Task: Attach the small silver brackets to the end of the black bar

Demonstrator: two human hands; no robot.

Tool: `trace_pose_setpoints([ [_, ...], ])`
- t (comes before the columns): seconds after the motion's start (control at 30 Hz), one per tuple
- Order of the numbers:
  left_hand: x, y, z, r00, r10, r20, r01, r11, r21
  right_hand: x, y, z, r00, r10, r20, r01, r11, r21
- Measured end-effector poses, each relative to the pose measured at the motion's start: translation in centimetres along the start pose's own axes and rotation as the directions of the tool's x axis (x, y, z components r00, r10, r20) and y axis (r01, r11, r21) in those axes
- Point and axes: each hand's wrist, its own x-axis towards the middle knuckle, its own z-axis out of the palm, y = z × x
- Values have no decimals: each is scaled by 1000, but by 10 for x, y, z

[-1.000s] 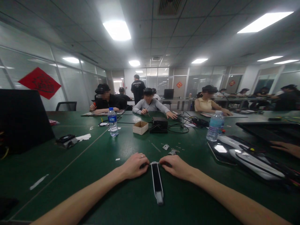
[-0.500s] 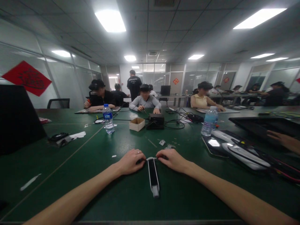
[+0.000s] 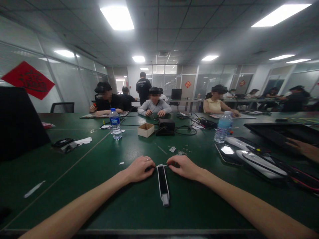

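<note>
**Both Hands Set at the Far End of a Narrow Strip**

While the long black-and-white strip (image 3: pixel 163 182) lay flat on the green table (image 3: pixel 104 172), its far end was pinched by the left hand (image 3: pixel 140 169) and the right hand (image 3: pixel 183 167), fingers curled narrow. Two water bottles were counted, one far left (image 3: pixel 115 124) and one far right (image 3: pixel 223 127); water was visible in both. One open cardboard box (image 3: pixel 146 129) was seen, its contents hidden.

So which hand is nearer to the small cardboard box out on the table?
Left. The left hand lies almost straight below the cardboard box in the picture, at the far end of the long black strip; the right hand sits farther to the side.
</note>
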Motion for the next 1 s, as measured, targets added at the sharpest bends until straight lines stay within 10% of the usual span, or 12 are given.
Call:
trace_pose_setpoints([
  [1.0,1,2,-2,1000,9,13,-9,1000,3,-1,3,7,998,44,-43,-38,991,130],
])
